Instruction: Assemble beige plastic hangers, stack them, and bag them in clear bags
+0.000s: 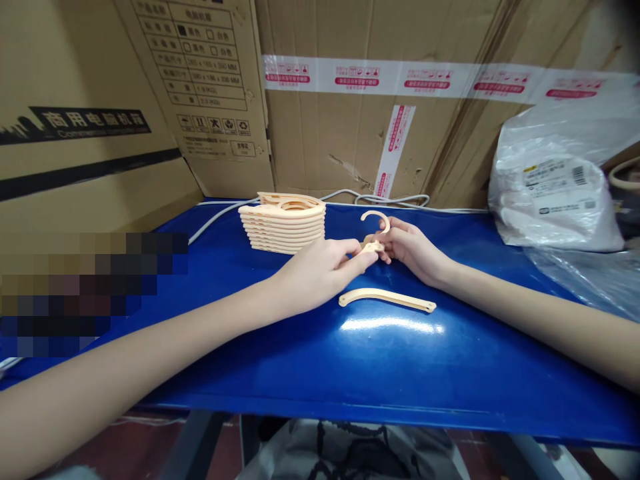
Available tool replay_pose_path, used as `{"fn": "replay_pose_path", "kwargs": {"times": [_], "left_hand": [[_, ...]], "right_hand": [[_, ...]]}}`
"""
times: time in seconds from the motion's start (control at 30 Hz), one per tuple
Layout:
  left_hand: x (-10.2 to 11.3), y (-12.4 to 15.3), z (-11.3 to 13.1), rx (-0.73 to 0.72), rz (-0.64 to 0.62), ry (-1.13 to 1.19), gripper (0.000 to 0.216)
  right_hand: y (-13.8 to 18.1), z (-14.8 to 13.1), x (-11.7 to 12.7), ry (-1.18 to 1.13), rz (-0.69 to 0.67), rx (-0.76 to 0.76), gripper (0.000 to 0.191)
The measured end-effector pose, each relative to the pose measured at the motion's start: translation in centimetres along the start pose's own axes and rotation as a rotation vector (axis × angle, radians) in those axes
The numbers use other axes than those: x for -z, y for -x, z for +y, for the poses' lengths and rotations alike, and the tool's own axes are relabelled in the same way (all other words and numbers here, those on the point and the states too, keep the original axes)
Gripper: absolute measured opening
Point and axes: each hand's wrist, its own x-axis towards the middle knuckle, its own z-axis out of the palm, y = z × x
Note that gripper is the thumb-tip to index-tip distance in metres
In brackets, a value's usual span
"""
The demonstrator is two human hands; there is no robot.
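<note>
My right hand (pixel 413 250) grips a cream plastic hanger hook (pixel 376 214), whose curved end points up and to the left. My left hand (pixel 323 270) pinches a small cream hanger piece (pixel 372 247) right against the hook's base; fingers hide most of the join, so I cannot tell whether the two are connected. Just in front of both hands, a loose, slightly bent hanger arm (pixel 387 297) lies flat on the blue table (pixel 425 373). Behind my left hand stands a neat stack of folded cream hangers (pixel 284 230).
Cardboard boxes (pixel 210 87) wall in the back and left of the table. A white cable (pixel 400 199) runs along the rear edge. Clear plastic wrap with a white labelled package (pixel 560 193) sits at the back right. A pixelated patch covers the left side.
</note>
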Motion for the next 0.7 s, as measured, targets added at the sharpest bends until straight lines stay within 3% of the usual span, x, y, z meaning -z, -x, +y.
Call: {"fn": "replay_pose_path", "kwargs": {"times": [0.17,0.4,0.7], "left_hand": [[-0.7,-0.1,-0.8,0.012,0.004,-0.244,0.017],[-0.9,-0.1,-1.4,-0.033,-0.035,-0.238,0.027],[-1.1,-0.2,-1.0,-0.013,-0.035,-0.252,0.024]], "right_hand": [[0.0,-0.3,0.1,-0.067,-0.053,-0.008,0.020],[-0.1,-0.4,0.2,-0.133,-0.028,-0.016,0.015],[-0.2,-0.3,0.7,-0.168,-0.081,-0.039,0.003]]}}
